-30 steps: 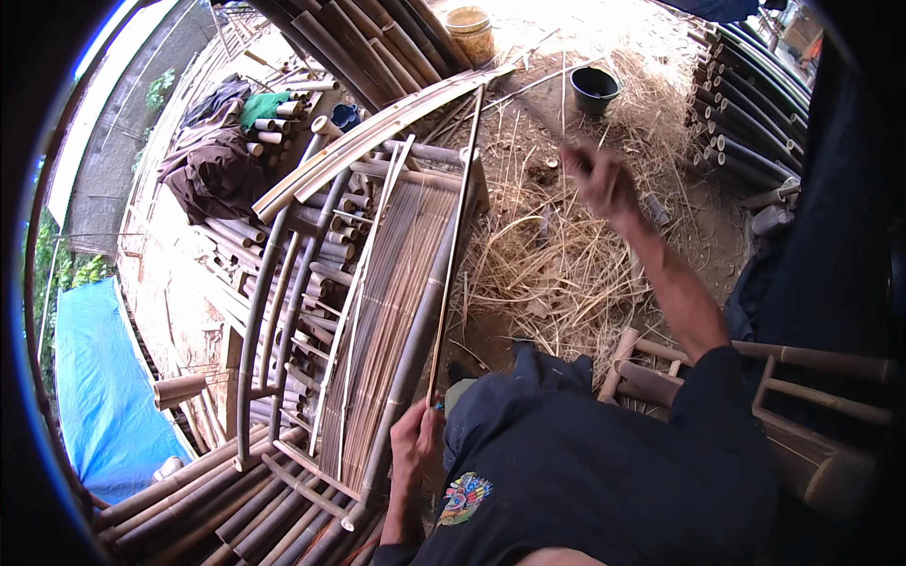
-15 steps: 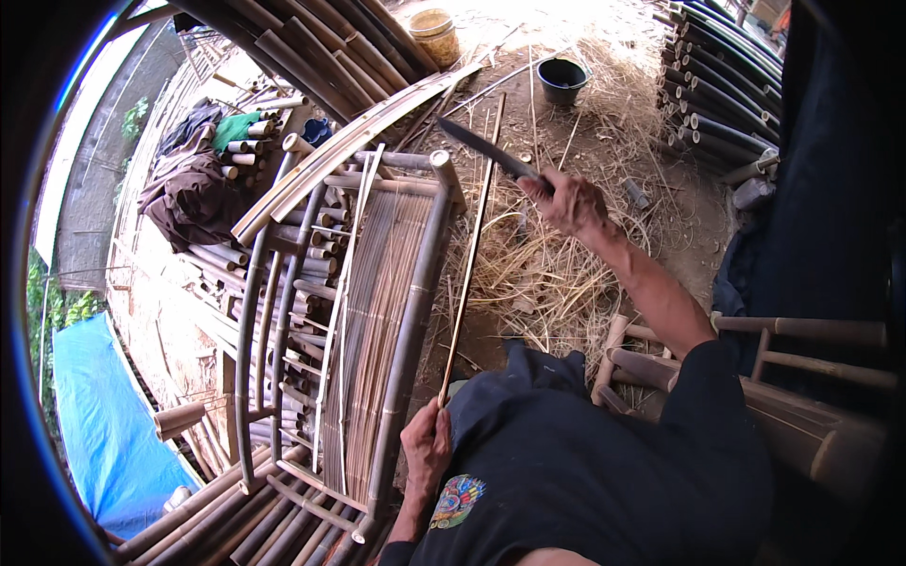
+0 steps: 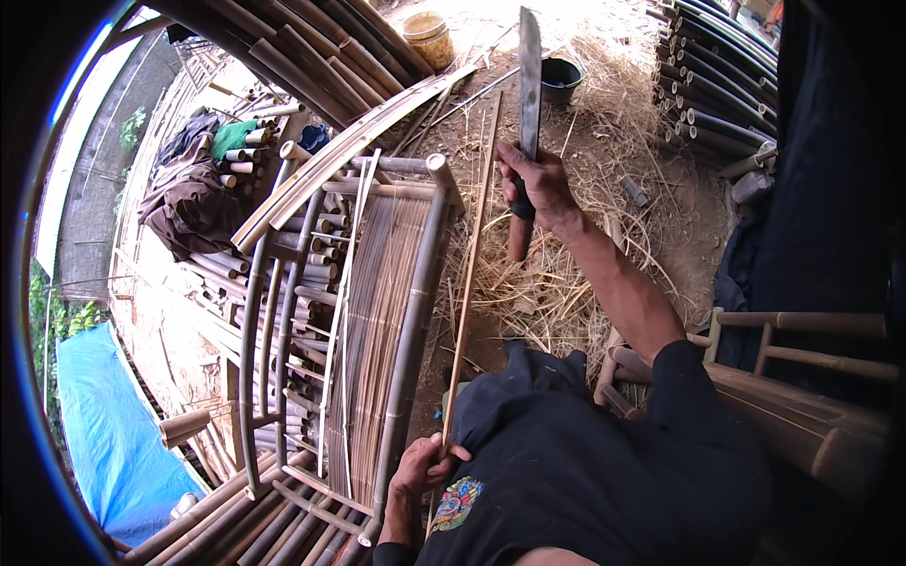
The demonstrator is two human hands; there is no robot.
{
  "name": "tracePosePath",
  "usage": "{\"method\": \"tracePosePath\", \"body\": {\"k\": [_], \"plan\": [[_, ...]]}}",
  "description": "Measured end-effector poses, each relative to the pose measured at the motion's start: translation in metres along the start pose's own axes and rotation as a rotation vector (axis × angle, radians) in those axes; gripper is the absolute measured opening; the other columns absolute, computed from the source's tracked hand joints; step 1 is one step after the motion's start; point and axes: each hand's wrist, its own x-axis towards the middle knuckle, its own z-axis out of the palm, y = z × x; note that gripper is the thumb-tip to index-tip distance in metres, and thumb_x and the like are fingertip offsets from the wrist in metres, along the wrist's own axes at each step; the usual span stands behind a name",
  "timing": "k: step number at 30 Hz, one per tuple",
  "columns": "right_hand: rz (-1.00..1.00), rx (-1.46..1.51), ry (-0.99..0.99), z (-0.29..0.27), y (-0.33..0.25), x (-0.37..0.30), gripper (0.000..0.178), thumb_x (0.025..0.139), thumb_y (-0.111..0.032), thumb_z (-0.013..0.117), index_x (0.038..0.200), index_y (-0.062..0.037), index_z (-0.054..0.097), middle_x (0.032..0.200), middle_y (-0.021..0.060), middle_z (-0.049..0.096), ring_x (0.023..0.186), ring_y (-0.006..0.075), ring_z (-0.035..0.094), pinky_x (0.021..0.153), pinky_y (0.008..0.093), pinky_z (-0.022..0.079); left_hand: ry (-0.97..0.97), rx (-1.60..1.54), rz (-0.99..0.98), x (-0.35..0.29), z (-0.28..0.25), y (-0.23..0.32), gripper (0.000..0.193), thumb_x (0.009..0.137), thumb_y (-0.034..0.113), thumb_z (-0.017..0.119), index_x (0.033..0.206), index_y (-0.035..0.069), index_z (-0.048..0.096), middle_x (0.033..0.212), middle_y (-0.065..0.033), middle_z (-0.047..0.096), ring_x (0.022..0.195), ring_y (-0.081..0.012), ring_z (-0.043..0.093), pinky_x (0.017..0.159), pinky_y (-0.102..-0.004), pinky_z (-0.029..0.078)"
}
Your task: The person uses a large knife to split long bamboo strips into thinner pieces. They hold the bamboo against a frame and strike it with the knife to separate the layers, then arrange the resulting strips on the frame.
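Right grip [image 3: 538, 189] around knife handle [image 3: 519, 240], colourful shirt emblem [image 3: 457, 503]

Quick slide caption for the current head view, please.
Beside a slatted bamboo bench, the left hand holds a long, thin strip while the right hand grips a long-bladed knife.

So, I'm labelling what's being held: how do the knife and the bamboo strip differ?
The knife has a broad, grey blade; the bamboo strip is slim and tan. The knife is in the right grip, the bamboo strip in the left grip. The bamboo strip appears longer than the knife. Both are elongated, each held in one grip.
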Motion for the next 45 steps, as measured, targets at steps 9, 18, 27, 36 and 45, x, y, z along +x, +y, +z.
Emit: {"method": "tracePosePath", "body": {"k": [9, 18, 27, 36, 45], "plan": [[-0.029, -0.071, 0.107, 0.011, -0.009, 0.012, 0.017, 0.083, -0.019, 0.073, 0.078, -0.0066, 0.062, 0.065, 0.0011, 0.06, 0.047, 0.0068, 0.055, 0.04, 0.0202, 0.045, -0.067, -0.276, -0.032, 0.011, -0.011, -0.01, 0.043, 0.102, 0.035, 0.04, 0.117, -0.002, 0.055, 0.063, -0.0027, 0.045, 0.038, -0.0047, 0.029, 0.035, -0.0178, 0.023], [-0.083, -0.898, 0.152, -0.004, 0.024, 0.026, 0.036, 0.089, -0.042, 0.063, 0.091, -0.0061, 0.064, 0.064, 0.001, 0.056, 0.049, 0.0099, 0.051, 0.042, 0.0236, 0.041, 0.276, 0.26, 0.212, 0.022, 0.019, 0.022, 0.037, 0.095, 0.029, 0.058, 0.116, -0.002, 0.061, 0.07, 0.0007, 0.054, 0.056, -0.006, 0.05, 0.048, -0.0183, 0.036], [-0.519, -1.434, -0.493, 0.091, 0.103, -0.121, 0.057, 0.088, -0.065, 0.049, 0.083, -0.0078, 0.056, 0.063, 0.0064, 0.056, 0.053, 0.0214, 0.059, 0.05, 0.0357, 0.051, 0.713, 0.577, 0.585, 0.068, -0.056, 0.082, 0.028, 0.094, 0.022, 0.061, 0.107, -0.002, 0.067, 0.064, 0.0048, 0.051, 0.059, -0.0026, 0.044, 0.051, -0.022, 0.036], [-0.408, -1.576, -0.225, 0.105, 0.136, -0.055, 0.061, 0.09, -0.07, 0.036, 0.073, -0.0131, 0.048, 0.048, -0.0019, 0.043, 0.036, 0.0074, 0.042, 0.029, 0.0266, 0.038, 0.692, 0.705, 0.506, -0.01, -0.099, 0.065, 0.023, 0.093, 0.015, 0.06, 0.109, -0.001, 0.064, 0.065, 0.0001, 0.054, 0.063, -0.0037, 0.048, 0.055, -0.023, 0.04], [-0.347, -1.644, -0.149, 0.102, 0.101, 0.002, 0.063, 0.087, -0.072, 0.043, 0.077, -0.0113, 0.054, 0.055, 0.0024, 0.053, 0.045, 0.0135, 0.051, 0.041, 0.032, 0.044, 0.71, 0.732, 0.476, -0.081, -0.163, 0.024, 0.022, 0.093, 0.014, 0.061, 0.106, -0.004, 0.065, 0.068, -0.0056, 0.058, 0.066, -0.0066, 0.053, 0.06, -0.0243, 0.044]]}}
